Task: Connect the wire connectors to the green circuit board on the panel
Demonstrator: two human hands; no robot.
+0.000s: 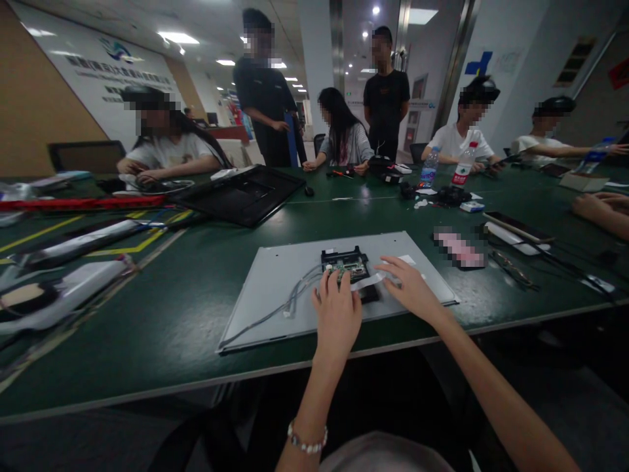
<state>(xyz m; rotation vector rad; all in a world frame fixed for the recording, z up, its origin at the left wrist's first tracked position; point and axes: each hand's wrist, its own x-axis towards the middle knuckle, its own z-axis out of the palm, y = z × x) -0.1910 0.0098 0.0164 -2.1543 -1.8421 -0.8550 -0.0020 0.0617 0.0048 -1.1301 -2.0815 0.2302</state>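
Note:
A grey flat panel point(275, 288) lies on the green table point(171, 328) in front of me. On its middle sits a small black frame with a green circuit board point(346, 263), and thin grey wires point(299, 295) run from it to the left. My left hand point(337, 314) rests on the panel just below the board, fingers bent down onto it. My right hand point(410, 288) lies to the right of the board with fingers spread, fingertips on a white ribbon strip point(371, 280).
A black monitor back cover point(246, 193) lies further back. Red and white bars point(78, 203) are at the left. Water bottles point(429, 169), tools and small parts are scattered at the far right. Several people sit or stand around the table; another person's hand point(602, 210) rests at the right edge.

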